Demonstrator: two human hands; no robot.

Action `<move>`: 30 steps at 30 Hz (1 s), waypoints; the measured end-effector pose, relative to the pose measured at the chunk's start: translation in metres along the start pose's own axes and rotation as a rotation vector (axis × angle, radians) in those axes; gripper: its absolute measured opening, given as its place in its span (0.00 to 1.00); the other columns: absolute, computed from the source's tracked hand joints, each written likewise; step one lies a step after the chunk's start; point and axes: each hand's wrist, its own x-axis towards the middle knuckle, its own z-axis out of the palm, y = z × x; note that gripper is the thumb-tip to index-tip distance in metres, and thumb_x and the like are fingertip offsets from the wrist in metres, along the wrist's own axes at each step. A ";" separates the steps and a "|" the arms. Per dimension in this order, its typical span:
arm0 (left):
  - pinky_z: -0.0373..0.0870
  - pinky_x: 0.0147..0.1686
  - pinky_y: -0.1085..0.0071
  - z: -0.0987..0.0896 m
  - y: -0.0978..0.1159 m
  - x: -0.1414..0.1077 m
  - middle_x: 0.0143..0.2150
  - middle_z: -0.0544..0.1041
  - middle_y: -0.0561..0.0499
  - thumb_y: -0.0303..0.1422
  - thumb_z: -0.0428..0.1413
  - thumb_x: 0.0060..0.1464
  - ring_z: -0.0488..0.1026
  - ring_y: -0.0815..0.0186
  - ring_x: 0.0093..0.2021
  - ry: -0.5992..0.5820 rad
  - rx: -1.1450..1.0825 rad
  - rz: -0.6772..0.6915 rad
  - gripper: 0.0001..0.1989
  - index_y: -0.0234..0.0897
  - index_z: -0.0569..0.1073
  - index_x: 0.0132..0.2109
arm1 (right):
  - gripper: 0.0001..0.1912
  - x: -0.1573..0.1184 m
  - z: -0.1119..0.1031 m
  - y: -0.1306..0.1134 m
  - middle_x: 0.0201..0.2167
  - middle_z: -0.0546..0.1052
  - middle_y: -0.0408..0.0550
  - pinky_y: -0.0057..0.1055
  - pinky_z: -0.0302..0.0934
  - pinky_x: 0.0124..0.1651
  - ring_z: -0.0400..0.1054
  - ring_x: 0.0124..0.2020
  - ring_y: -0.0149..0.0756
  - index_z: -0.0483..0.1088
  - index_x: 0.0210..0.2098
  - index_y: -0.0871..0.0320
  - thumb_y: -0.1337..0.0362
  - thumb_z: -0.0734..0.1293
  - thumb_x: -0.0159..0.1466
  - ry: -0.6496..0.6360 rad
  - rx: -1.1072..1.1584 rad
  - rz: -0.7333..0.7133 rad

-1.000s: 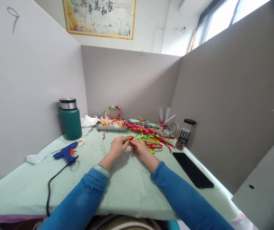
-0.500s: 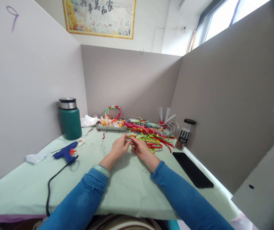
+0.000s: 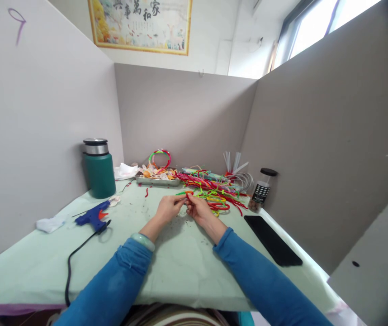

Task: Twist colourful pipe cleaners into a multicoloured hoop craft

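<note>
My left hand (image 3: 169, 209) and my right hand (image 3: 200, 211) meet above the middle of the table, fingertips almost touching. Both are closed in a pinch around a small red pipe cleaner (image 3: 188, 194); most of it is hidden by the fingers. Just behind the fingertips shows a bit of green and orange pipe cleaner (image 3: 182, 193); whether it joins the red one I cannot tell. To the right of my right hand lie yellow and red pipe-cleaner loops (image 3: 218, 202). Behind them spreads a heap of coloured pipe cleaners (image 3: 202, 180).
A metal tray (image 3: 160, 182) holds small decorations and a pipe-cleaner ring (image 3: 160, 159). To the left are a green bottle (image 3: 99, 172) and a blue glue gun (image 3: 94, 217) with its cord. A capped jar (image 3: 262, 192) and a black phone-like slab (image 3: 272, 241) sit right. Partitions enclose the table.
My left hand's fingers have shifted slightly down, uncovering more of the green and orange pipe cleaner behind them. The red pipe cleaner now shows a little higher at my right fingertips.
</note>
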 end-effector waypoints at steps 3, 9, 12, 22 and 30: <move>0.67 0.38 0.74 0.001 -0.003 0.001 0.42 0.80 0.51 0.32 0.50 0.55 0.75 0.65 0.37 -0.008 0.012 0.020 0.16 0.41 0.76 0.49 | 0.14 0.000 0.001 0.000 0.18 0.69 0.38 0.22 0.56 0.19 0.58 0.15 0.22 0.68 0.27 0.60 0.58 0.73 0.51 0.001 -0.006 0.010; 0.66 0.37 0.75 -0.001 -0.001 -0.001 0.43 0.80 0.50 0.30 0.50 0.56 0.75 0.67 0.36 -0.025 0.137 0.055 0.16 0.43 0.76 0.49 | 0.16 -0.005 0.004 -0.004 0.19 0.70 0.40 0.23 0.56 0.20 0.60 0.17 0.24 0.68 0.28 0.60 0.53 0.72 0.52 -0.015 -0.021 0.054; 0.65 0.36 0.76 -0.004 0.001 -0.002 0.41 0.80 0.50 0.31 0.49 0.57 0.74 0.68 0.36 -0.024 0.180 0.079 0.16 0.44 0.76 0.48 | 0.16 -0.006 0.003 -0.004 0.21 0.70 0.40 0.23 0.56 0.20 0.60 0.18 0.24 0.68 0.29 0.60 0.54 0.72 0.51 -0.022 -0.038 0.048; 0.67 0.43 0.74 0.000 -0.004 0.002 0.45 0.79 0.49 0.32 0.49 0.56 0.75 0.65 0.42 0.009 0.095 0.012 0.16 0.41 0.76 0.49 | 0.17 -0.004 0.000 0.000 0.22 0.69 0.39 0.23 0.55 0.22 0.58 0.19 0.22 0.68 0.27 0.60 0.58 0.75 0.46 -0.102 -0.130 -0.028; 0.69 0.44 0.72 -0.003 -0.002 0.004 0.45 0.78 0.50 0.34 0.50 0.56 0.76 0.64 0.42 0.002 -0.038 -0.014 0.16 0.39 0.76 0.49 | 0.19 -0.003 0.002 0.002 0.17 0.66 0.39 0.24 0.49 0.20 0.55 0.17 0.24 0.66 0.23 0.60 0.50 0.71 0.48 -0.011 -0.405 -0.234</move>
